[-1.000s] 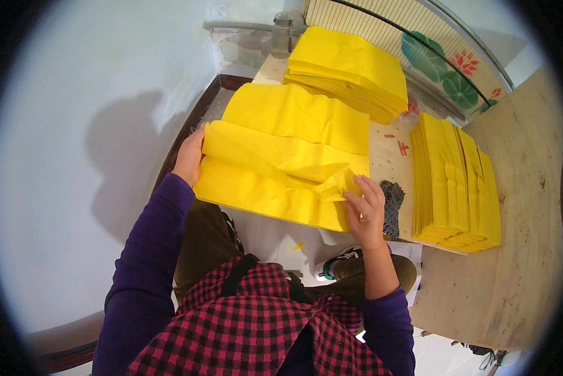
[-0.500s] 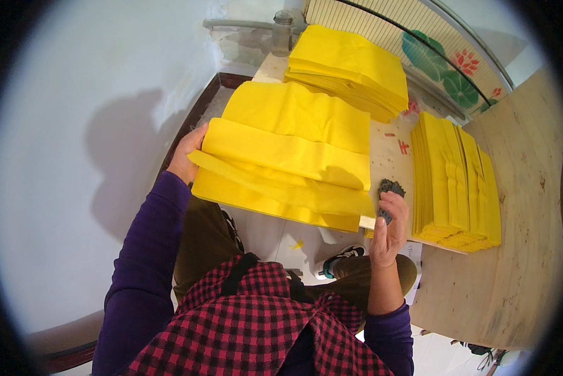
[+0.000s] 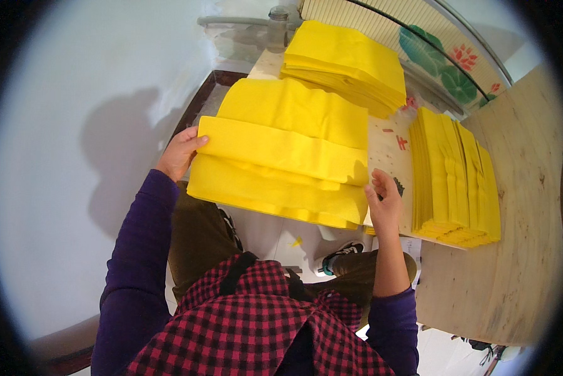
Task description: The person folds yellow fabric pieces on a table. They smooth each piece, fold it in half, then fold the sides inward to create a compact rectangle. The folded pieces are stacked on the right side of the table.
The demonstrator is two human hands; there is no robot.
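A stack of yellow felt-like sheets [image 3: 281, 172] lies in front of me, its near part reaching past the table edge. The top yellow sheet [image 3: 281, 143] has a folded band across it. My left hand [image 3: 182, 150] is closed on this sheet's left end, thumb on top and fingers beneath. Beside the right edge of the stack is my right hand [image 3: 385, 199], fingers curved and apart from the thumb, with nothing seen in it. A dark grey crumpled lump [image 3: 399, 186] shows partly behind that hand; the rest is hidden.
Another yellow stack [image 3: 347, 59] lies at the back, and more yellow folded pieces [image 3: 453, 178] stand at the right beside a wooden board [image 3: 519, 207]. A glass jar [image 3: 277, 30] stands at the far left corner. Red scraps [image 3: 401, 143] lie on the table [image 3: 388, 156]. A wall rises at left.
My right hand has moved up from the grey lump to the sheet's right edge. The loose near flap now lies flatter, and my left thumb has come onto the folded band.
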